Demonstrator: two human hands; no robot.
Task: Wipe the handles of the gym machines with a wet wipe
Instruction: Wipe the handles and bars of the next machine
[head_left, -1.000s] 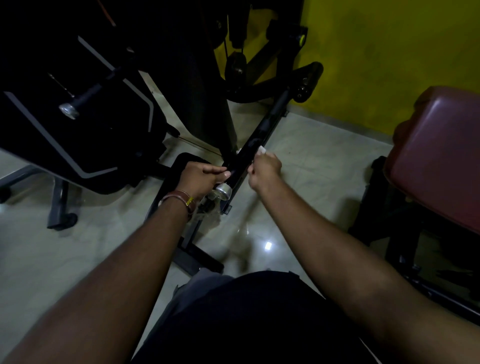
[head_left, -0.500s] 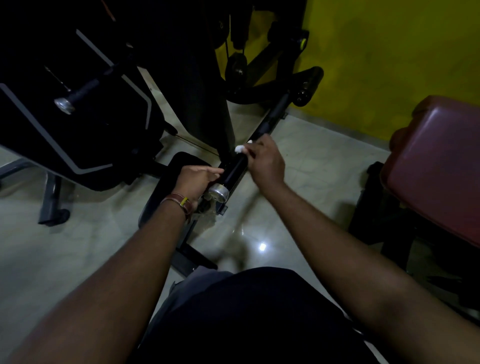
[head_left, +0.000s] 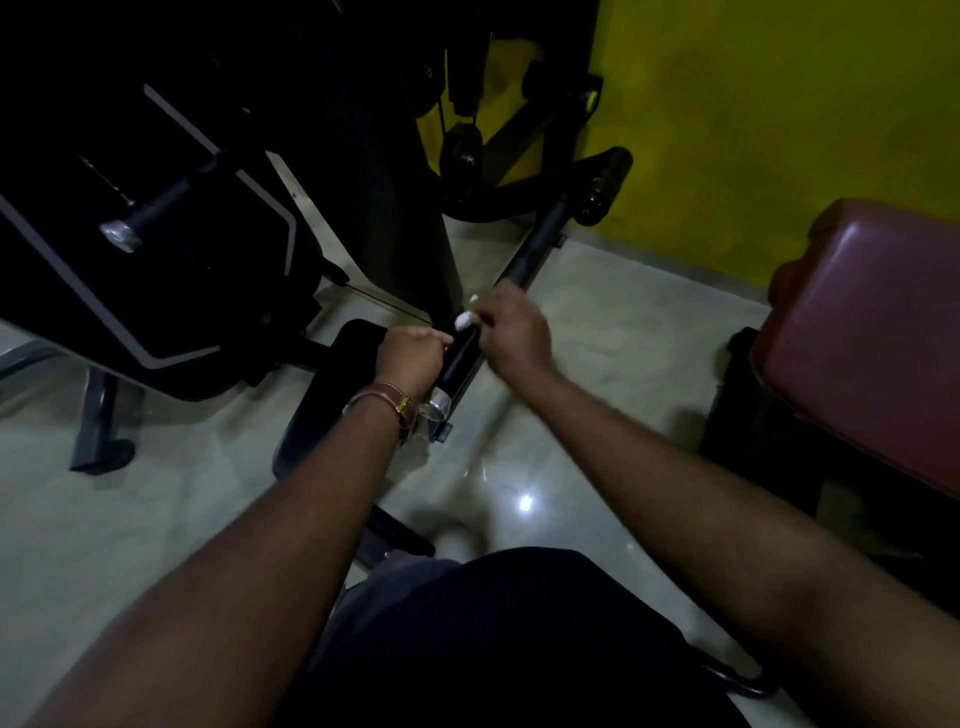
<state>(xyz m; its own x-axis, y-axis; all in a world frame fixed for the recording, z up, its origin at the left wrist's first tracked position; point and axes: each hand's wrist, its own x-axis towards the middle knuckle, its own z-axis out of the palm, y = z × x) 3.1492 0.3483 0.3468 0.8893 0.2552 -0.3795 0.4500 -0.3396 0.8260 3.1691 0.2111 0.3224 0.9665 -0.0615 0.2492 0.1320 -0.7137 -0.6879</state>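
Hidden: machine body (head_left: 156, 234) at left dark, detail unreadable | left hand (head_left: 413, 356) grasps black handle (head_left: 460, 358) above its chrome end cap (head_left: 438, 406) | right hand (head_left: 511, 332) pinches white wet wipe (head_left: 464, 319) against handle, just above left hand | room: glossy tiled floor (head_left: 597, 332), yellow wall (head_left: 779, 130), maroon pad (head_left: 872, 322) cut off at right.

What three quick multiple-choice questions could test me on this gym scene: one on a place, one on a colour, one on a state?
1. Where is the wet wipe?
A. on the floor
B. on the black handle
C. on the red pad

2. What colour is the wall?
A. yellow
B. white
C. blue

3. What is the left hand doing?
A. hanging idle
B. holding the handle
C. waving

Answers: B, the right hand pinches the wipe against the handle; A, the wall is plainly yellow; B, its fingers curl round the handle near the silver cap.
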